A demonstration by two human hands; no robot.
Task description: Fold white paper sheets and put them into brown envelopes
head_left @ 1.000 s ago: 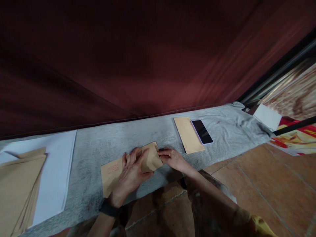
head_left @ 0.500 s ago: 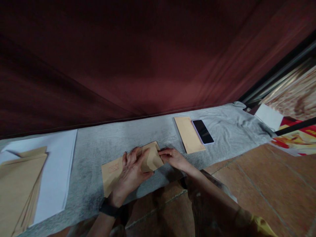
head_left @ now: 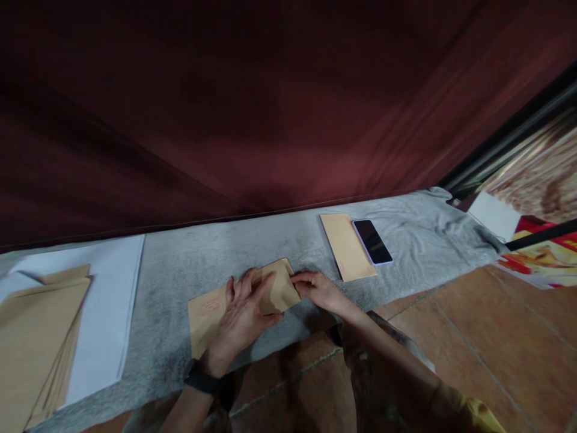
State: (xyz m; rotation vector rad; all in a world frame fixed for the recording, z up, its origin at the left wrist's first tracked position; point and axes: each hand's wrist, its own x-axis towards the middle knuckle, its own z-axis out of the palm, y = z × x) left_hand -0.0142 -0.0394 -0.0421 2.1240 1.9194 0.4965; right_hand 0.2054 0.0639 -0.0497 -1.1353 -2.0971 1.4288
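A brown paper envelope (head_left: 205,313) with small red print lies aslant on the grey cloth in front of me. Across it rests my left hand (head_left: 241,313), fingers spread and pressing on the paper; a dark band circles that wrist. At the envelope's right end, my right hand (head_left: 318,291) pinches the edge between thumb and fingers, its fingertips partly hidden by the paper. Behind and to the right is a second brown envelope (head_left: 345,249), with a phone (head_left: 373,242) in a pale purple case overlapping its right edge.
On the left, several larger brown envelopes (head_left: 40,337) are stacked over white sheets (head_left: 106,313). A grey cloth (head_left: 157,294) covers the long surface, with a dark red curtain (head_left: 270,120) behind it. Tiled floor (head_left: 478,325) and a white box (head_left: 493,216) lie to the right.
The view has shifted very slightly. Both hands stay in nearly the same place on the envelope.
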